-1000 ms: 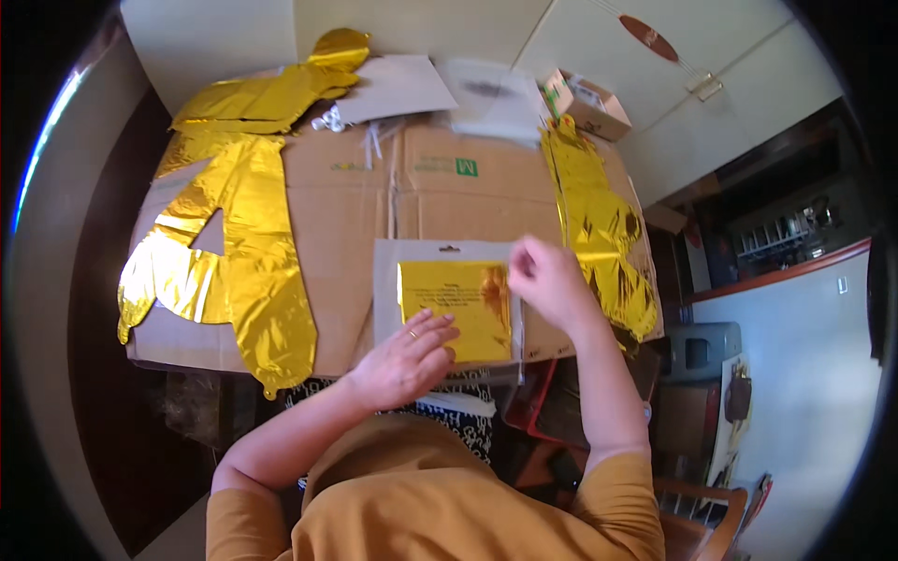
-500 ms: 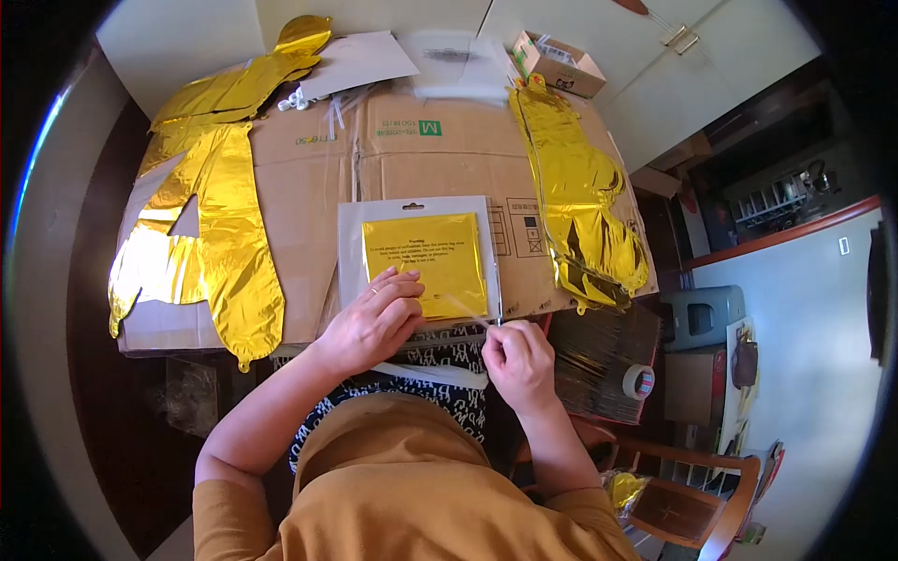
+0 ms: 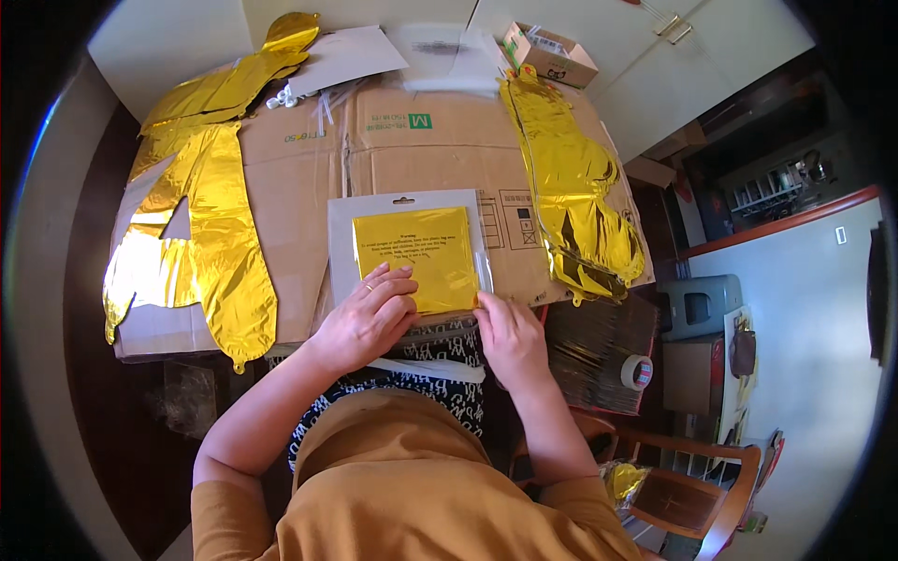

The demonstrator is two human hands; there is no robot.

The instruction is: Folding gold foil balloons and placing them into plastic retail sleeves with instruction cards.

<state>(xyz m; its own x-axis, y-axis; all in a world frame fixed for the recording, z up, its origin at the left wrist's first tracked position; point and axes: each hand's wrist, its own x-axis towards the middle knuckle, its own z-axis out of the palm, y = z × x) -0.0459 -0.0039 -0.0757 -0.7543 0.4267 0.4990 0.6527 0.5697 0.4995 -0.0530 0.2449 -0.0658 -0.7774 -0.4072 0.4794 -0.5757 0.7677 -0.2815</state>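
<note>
A flat clear plastic package holding a folded gold foil sheet lies at the front edge of the cardboard, its hang hole at the far side. Across its lower left part rests my left hand, fingers laid on the surface and a ring on one finger. My right hand has thumb and fingertips together at the package's near right corner. A bright strip of clear plastic shows along the right edge. To the left lies a flat gold foil balloon shaped like a letter A.
Flattened cardboard covers the table. More gold foil balloons lie at right, others far left. White papers and a small open box sit at the back. A tape roll and wooden chair are right.
My right hand has moved up and slightly left, to the package's corner, and a thin strip near its fingers no longer shows. My left hand stays on the package. The view has shifted slightly.
</note>
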